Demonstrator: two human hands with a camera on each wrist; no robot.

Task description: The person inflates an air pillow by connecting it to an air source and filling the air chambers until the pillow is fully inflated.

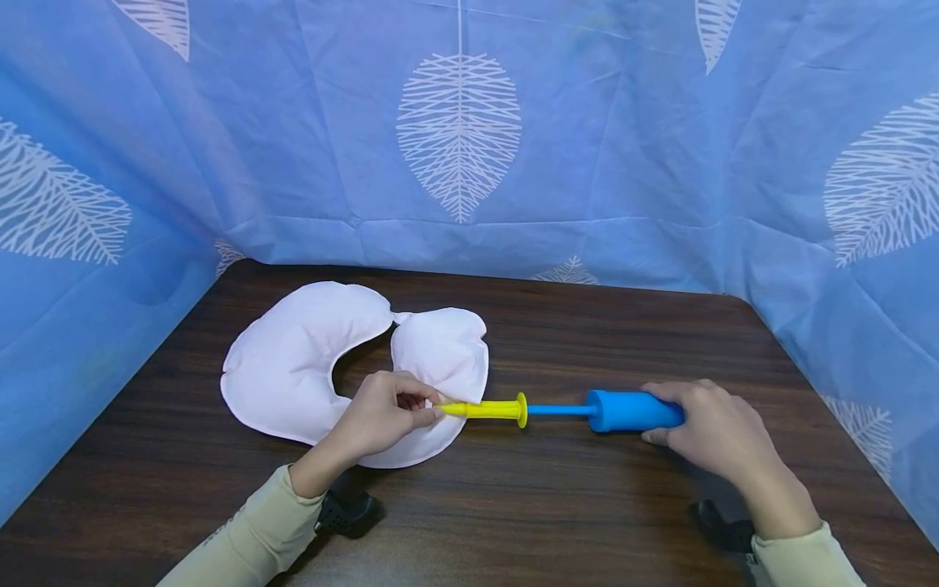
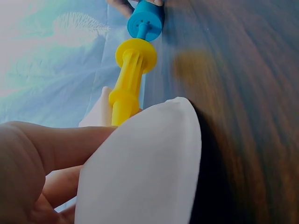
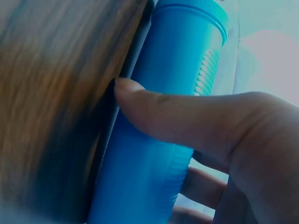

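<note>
A pale pink-white inflatable neck pillow (image 1: 286, 359) lies on the table, plump on its left side and more wrinkled on the right. At its right lobe my left hand (image 1: 385, 412) pinches the yellow nozzle end of a hand pump (image 1: 495, 409), against the pillow; the valve itself is hidden by the fingers. A thin blue rod links the yellow part to the blue pump barrel (image 1: 631, 411). My right hand (image 1: 715, 428) grips that barrel, thumb on the near side in the right wrist view. In the left wrist view the pillow's edge (image 2: 145, 158) covers the nozzle tip.
The dark wood table (image 1: 557, 505) has rounded far corners. Blue cloth (image 1: 601, 147) with white leaf prints hangs behind it and along both sides. A black wrist device (image 1: 348, 512) sits below the left wrist, and another one (image 1: 722, 526) by the right wrist.
</note>
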